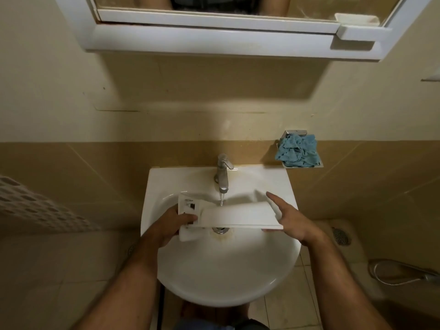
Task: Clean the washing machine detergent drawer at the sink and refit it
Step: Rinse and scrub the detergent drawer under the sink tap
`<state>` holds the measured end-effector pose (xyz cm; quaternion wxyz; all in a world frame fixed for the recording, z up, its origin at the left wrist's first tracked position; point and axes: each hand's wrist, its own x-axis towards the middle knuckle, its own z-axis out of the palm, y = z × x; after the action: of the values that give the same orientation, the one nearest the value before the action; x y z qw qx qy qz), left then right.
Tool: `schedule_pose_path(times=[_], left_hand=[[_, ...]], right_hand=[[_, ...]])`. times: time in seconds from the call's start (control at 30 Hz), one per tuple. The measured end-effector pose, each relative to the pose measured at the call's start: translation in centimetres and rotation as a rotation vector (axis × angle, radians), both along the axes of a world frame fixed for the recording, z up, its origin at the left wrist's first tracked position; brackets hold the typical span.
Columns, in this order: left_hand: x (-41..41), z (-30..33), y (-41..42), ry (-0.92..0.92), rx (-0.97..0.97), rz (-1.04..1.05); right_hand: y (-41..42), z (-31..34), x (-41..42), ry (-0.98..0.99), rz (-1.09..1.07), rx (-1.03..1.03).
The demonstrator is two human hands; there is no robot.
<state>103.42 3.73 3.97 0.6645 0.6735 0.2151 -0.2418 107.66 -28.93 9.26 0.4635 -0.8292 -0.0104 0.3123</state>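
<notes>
Detergent drawer [238, 216] is held level over the sink [214, 270] bowl, directly above the drain [220, 230] and just under the tap [222, 173] spout. Thin stream is running onto its top face near the middle.

Left hand [170, 223] grips the compartment end, fingers curled around and under it. Right hand [294, 221] supports the other end from the side: fingers look mostly straight, index extended toward the tap, thumb under the edge. More of a prop than a grip.

Risks as I see them:
- Wet plastic plus that loose right hand: if the left twists, the drawer likely slips and hits the porcelain. Thin front panel could crack.
- Water lands on a flat closed face, so it probably sheets off toward the right of the tap and over the sink rim onto the floor. Needs tilting toward the drain.
- Compartments at the left end aren't under the stream, so residue there likely isn't getting rinsed. Can't tell how dirty they are, too blurred.
- Blue cloth [297, 151] sits in the wall tray right of the tap, well apart. Reaching for it means one-handing the drawer.
</notes>
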Motion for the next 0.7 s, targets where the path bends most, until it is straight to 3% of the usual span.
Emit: schedule_pose_path(times=[0.1,0.27,0.43,0.6,0.7], left_hand=[[-1.0,-0.1,-0.3,-0.047,0.048,-0.008],[-2.4,0.2,-1.3,-0.141,0.081,0.055],[-3.5,0.7,-1.7,-0.224,0.107,0.124],[-2.3,2.2,-2.1,-0.312,0.152,0.145],[-1.5,2.1,-2.7,-0.325,0.144,0.144]], right_hand=[[-1.3,-1.3,-0.7,0.199,-0.014,-0.061],[-2.1,-1.5,-0.3,0.235,-0.013,-0.164],[-1.9,-1.5,0.1,0.463,-0.26,0.023],[-0.3,-1.3,0.7,0.437,-0.603,0.245],[1.1,-1.8,0.8,0.373,-0.635,0.242]])
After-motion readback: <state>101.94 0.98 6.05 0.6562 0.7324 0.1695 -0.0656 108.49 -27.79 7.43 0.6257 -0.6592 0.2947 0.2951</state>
